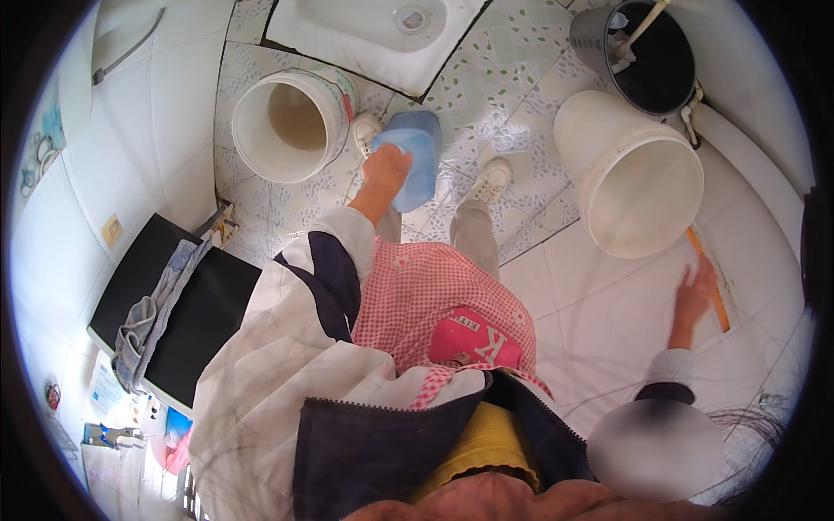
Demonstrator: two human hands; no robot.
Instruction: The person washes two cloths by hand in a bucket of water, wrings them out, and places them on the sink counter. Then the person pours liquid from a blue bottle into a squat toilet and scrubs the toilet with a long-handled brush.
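My left hand (386, 170) is closed on the near-left edge or handle of a translucent blue plastic container (425, 163), held above the floor between my shoes. Just left of it stands a white plastic bucket (242, 133) with murky brownish liquid (296, 117) inside. On the right, my right hand (694, 293), slightly blurred, has its fingers apart and seems to hold nothing. It overlaps an orange strip or stick (718, 306) along the wall side; whether they touch cannot be told. Beyond that hand is a large off-white plastic bucket (645, 195).
A white squat toilet (371, 26) is set in the patterned tiled floor (521, 84). At the upper right stands a dark bucket (658, 58) with a stick leaning in it, near pipes. To the left, a grey cloth (163, 293) lies across a black-topped appliance or panel (221, 293).
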